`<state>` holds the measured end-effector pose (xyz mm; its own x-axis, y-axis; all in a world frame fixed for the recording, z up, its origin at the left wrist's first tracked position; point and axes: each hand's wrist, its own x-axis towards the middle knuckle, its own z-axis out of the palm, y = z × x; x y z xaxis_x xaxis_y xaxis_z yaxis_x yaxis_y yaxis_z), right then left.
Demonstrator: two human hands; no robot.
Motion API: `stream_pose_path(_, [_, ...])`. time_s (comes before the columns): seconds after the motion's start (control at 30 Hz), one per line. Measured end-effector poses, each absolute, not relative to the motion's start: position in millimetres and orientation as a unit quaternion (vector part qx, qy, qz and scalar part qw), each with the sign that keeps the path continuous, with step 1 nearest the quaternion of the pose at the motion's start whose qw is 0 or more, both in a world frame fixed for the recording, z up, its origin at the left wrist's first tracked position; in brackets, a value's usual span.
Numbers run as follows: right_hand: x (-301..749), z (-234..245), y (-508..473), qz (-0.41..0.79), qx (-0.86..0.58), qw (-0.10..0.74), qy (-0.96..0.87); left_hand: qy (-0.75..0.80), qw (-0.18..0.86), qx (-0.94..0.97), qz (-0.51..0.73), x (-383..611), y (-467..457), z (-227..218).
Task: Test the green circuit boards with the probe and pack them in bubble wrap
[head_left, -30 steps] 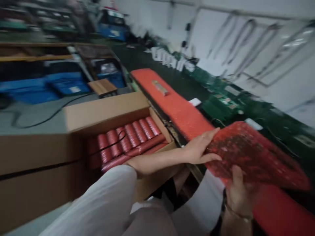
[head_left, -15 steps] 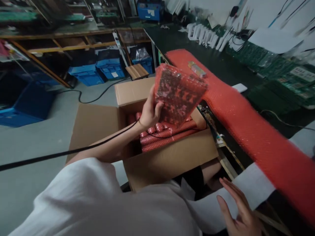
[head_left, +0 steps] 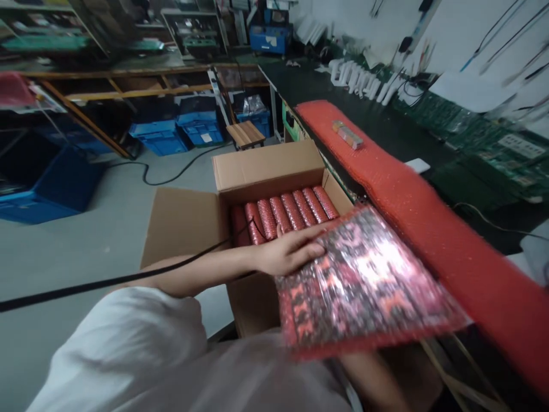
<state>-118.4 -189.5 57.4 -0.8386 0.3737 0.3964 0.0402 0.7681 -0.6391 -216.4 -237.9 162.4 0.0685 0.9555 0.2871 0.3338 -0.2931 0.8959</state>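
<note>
My left hand [head_left: 291, 252] lies on the near-left corner of a flat circuit board wrapped in red bubble wrap [head_left: 364, 280]. The fingers are on top and the thumb is out of sight beneath. The package is held level over the right side of an open cardboard box [head_left: 266, 166]. Inside the box stand several red-wrapped packages [head_left: 291, 209] in a row. My right hand is hidden under the package; only the forearm [head_left: 377, 377] shows at the bottom.
A long strip of red bubble wrap [head_left: 386, 171] runs along the dark bench on the right, with a small packet [head_left: 347, 134] on it. Green circuit boards [head_left: 493, 149] lie beyond. Blue crates [head_left: 180, 129], a wooden stool [head_left: 245, 134] and a black cable [head_left: 107, 280] are on the left.
The wrapped board has come down from upright in my left hand to flat and closer to me, over the box's right side. My right hand has gone out of sight beneath it.
</note>
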Motion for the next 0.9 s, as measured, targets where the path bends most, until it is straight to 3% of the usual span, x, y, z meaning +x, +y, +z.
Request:
stream_pose_path(0.17, [-153, 70, -177, 0.303, -0.013, 0.254, -0.918, 0.395, 0.421, 0.694, 0.431, -174, -225, 178])
stream_pose_path(0.33, [-157, 73, -165, 0.333, 0.15, 0.187, -0.912, 0.325, 0.471, 0.685, 0.452, -132, -204, 174])
stream_pose_path(0.77, [-145, 80, -165, 0.524, 0.009, 0.153, -0.838, 0.285, 0.511, 0.668, 0.459, -95, -201, 172])
stream_pose_path(0.9, [-164, 99, -180, 0.594, 0.094, 0.082, -0.795, 0.29, 0.499, 0.672, 0.464, -98, -206, 174])
